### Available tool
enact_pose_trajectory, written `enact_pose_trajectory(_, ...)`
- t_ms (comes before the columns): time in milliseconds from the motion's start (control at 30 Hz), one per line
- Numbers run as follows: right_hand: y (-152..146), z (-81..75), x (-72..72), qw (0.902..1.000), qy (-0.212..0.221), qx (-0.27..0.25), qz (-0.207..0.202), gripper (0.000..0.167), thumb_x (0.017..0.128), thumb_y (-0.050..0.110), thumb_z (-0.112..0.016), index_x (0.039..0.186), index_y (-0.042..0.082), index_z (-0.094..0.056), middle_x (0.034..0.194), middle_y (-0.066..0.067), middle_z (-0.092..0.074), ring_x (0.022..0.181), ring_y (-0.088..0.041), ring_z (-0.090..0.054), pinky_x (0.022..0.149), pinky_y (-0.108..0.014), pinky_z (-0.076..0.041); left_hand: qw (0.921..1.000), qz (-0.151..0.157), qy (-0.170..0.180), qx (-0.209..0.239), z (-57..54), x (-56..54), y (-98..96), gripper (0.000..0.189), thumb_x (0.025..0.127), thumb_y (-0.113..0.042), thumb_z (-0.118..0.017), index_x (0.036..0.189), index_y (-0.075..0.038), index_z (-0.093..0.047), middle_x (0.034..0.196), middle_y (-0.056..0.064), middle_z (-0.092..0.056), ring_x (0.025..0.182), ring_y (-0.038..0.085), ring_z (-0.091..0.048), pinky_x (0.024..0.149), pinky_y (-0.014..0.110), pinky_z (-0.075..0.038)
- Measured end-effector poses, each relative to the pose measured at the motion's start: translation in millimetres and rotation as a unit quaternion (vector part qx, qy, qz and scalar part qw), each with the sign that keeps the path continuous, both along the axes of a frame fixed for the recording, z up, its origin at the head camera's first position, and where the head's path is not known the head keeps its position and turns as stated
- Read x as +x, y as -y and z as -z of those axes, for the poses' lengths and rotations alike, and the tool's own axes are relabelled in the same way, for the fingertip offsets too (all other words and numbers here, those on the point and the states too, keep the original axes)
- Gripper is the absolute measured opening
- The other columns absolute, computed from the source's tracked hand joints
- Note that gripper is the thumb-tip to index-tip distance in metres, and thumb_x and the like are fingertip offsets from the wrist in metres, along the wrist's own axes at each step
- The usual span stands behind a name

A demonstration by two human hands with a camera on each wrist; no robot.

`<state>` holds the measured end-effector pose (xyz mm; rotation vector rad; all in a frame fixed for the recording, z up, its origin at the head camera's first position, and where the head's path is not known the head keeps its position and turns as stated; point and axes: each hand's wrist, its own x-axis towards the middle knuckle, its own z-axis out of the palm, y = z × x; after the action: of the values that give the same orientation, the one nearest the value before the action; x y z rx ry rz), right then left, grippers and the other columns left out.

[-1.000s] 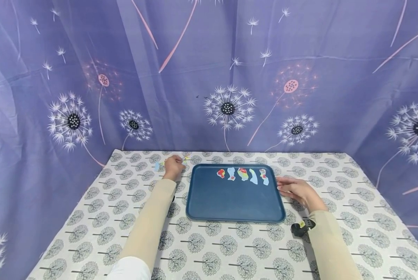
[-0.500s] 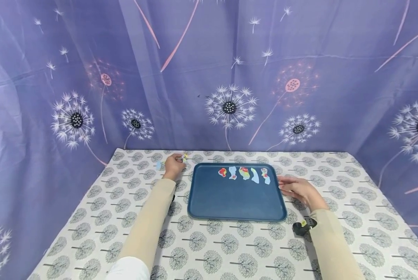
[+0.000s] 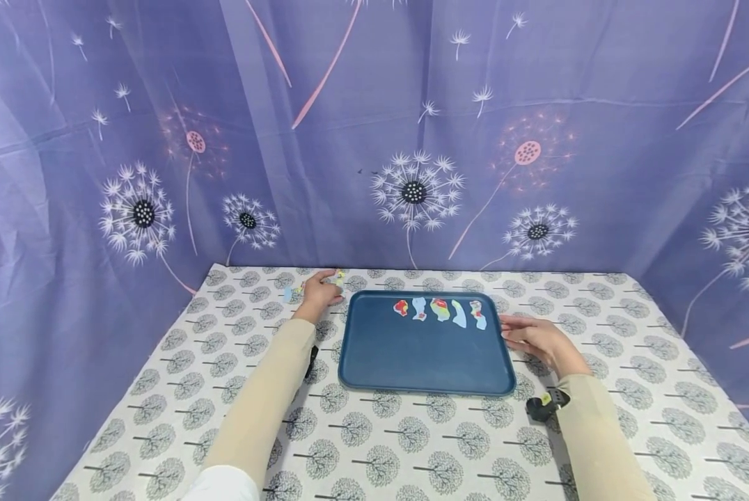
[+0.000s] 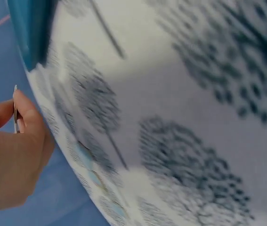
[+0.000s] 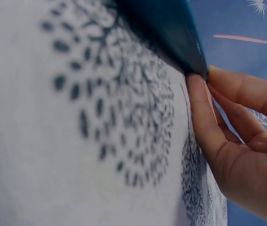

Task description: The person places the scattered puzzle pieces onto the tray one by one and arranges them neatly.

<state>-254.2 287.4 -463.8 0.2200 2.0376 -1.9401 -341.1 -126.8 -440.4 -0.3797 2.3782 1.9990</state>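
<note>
My left hand (image 3: 320, 291) is at the far edge of the table, left of the tray. Its thumb and fingers pinch a thin flat puzzle piece (image 3: 340, 277), coloured yellow and pale blue. The left wrist view shows that piece (image 4: 16, 109) edge-on between the fingertips. On the right, my right hand (image 3: 535, 339) holds the rim of a dark blue tray (image 3: 424, 362), its thumb and index fingertip at the edge in the right wrist view. Several irregular flat pieces (image 3: 440, 310), in red, yellow and pale blue, lie in a row along the tray's far side.
Loose pieces (image 3: 288, 293) lie on the tree-print tablecloth (image 3: 381, 466) just left of my left hand, partly hidden by it. A purple dandelion-print curtain (image 3: 324, 181) hangs directly behind the table's far edge.
My left hand has taken up a piece from the cloth and turned it more upright, with the fingers spreading slightly. The right hand stays at the tray's rim, and the view shifts slightly.
</note>
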Motion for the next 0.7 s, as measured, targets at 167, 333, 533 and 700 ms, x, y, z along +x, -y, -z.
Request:
enact_pose_trajectory(167, 0.0, 0.9, 0.3, 1.0000, -0.004, 0.004, -0.005, 0.062, 0.088, -0.011, -0.058, 0.144, -0.012, -0.030, 0.113, -0.009, -0.060, 0.088, -0.004, -0.064, 0.090, -0.026, -0.055, 0.9983, 0.026, 0.018, 0.048, -5.3, 6.0, -13.7, 0.052, 0.086, 0.013, -0.058, 0.136, 0.000, -0.051, 0.112, 0.024, -0.059, 0.077, 0.033, -0.067, 0.085, 0.036, -0.059)
enact_pose_trajectory(333, -0.1, 0.9, 0.6, 1.0000, -0.004, 0.002, -0.005, 0.062, 0.088, -0.011, -0.057, 0.144, -0.012, -0.031, 0.106, -0.003, -0.062, 0.088, -0.004, -0.063, 0.090, -0.025, -0.055, 0.9931, 0.042, 0.051, 0.097, -6.6, 11.3, -27.7, 0.053, 0.082, 0.019, -0.057, 0.132, 0.002, -0.053, 0.091, 0.016, -0.056, 0.062, 0.016, -0.062, 0.079, 0.032, -0.060)
enact_pose_trajectory(533, -0.5, -0.7, -0.4, 1.0000, -0.005, -0.008, 0.000, 0.062, 0.087, -0.012, -0.058, 0.143, -0.012, -0.031, 0.103, 0.000, -0.063, 0.087, -0.005, -0.064, 0.089, -0.026, -0.056, 0.9912, 0.065, 0.067, 0.094, -7.4, 17.9, -44.2, 0.050, 0.081, 0.020, -0.058, 0.129, 0.005, -0.054, 0.100, 0.020, -0.057, 0.061, 0.017, -0.062, 0.073, 0.031, -0.062)
enact_pose_trajectory(700, -0.3, -1.2, -0.6, 0.9999, -0.002, -0.010, 0.001, 0.062, 0.087, -0.013, -0.057, 0.143, -0.012, -0.031, 0.101, 0.001, -0.064, 0.086, -0.005, -0.065, 0.089, -0.026, -0.056, 0.9915, 0.065, 0.079, 0.081, -6.2, 20.2, -57.8, 0.047, 0.076, 0.025, -0.056, 0.121, 0.010, -0.055, 0.104, 0.019, -0.054, 0.062, 0.019, -0.060, 0.066, 0.029, -0.062)
